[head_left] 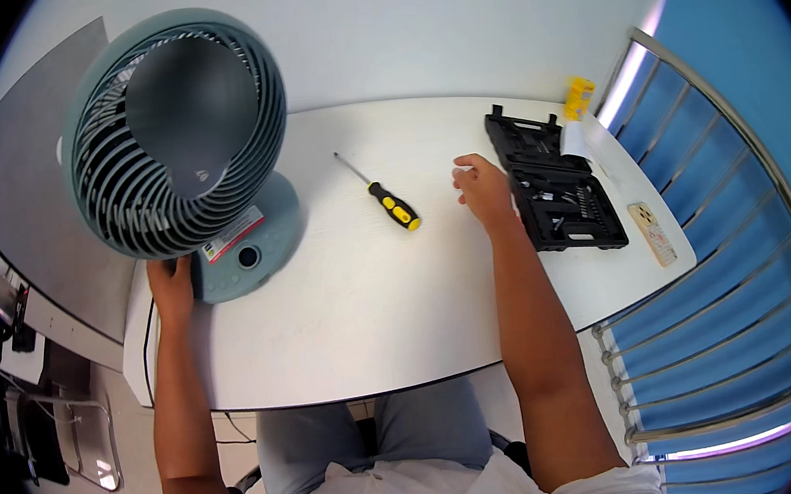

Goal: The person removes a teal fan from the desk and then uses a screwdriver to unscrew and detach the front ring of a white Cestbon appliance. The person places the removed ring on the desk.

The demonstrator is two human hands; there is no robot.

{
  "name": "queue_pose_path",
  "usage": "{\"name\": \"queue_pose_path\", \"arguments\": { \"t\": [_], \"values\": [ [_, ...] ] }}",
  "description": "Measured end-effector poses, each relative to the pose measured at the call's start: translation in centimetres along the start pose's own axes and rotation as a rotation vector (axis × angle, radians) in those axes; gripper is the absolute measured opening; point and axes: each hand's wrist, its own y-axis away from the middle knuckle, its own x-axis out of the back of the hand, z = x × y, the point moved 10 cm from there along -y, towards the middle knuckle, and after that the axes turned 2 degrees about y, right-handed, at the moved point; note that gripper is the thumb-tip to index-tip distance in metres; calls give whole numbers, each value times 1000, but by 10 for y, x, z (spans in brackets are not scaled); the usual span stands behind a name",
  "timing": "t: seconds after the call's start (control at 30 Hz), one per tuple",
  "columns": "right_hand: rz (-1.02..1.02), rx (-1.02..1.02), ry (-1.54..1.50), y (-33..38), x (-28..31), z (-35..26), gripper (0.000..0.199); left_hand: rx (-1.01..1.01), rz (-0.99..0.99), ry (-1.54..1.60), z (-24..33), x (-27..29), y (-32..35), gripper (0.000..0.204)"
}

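On the counter point(357, 336), at left, stands the fan point(181, 144), the left hand point(172, 288) by its base point(269, 235), grip hidden; the right hand point(486, 193), loosely open, apparently empty, hovers near the screwdriver point(395, 206). Steadying the base seems wisest.

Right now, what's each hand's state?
Left hand: partly hidden by the fan; grip cannot be told.
Right hand: partly open, nothing visible in it.

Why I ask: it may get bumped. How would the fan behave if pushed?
Pushed near the top, the fan might tip, being bulky above its flat base. Its thin-slatted grille looks like hard plastic, so it would probably stay stiff but could crack under a sharp knock.
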Motion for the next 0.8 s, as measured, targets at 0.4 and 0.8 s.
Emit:
{"name": "queue_pose_path", "arguments": {
  "t": [0.4,0.8],
  "values": [
    [-155,-53,-33,-3,-5,20,23,-101,74,-431,43,-7,5,33],
    [-223,-60,-23,22,-31,-21,22,8,23,-529,53,-5,17,37]
  ]
}}
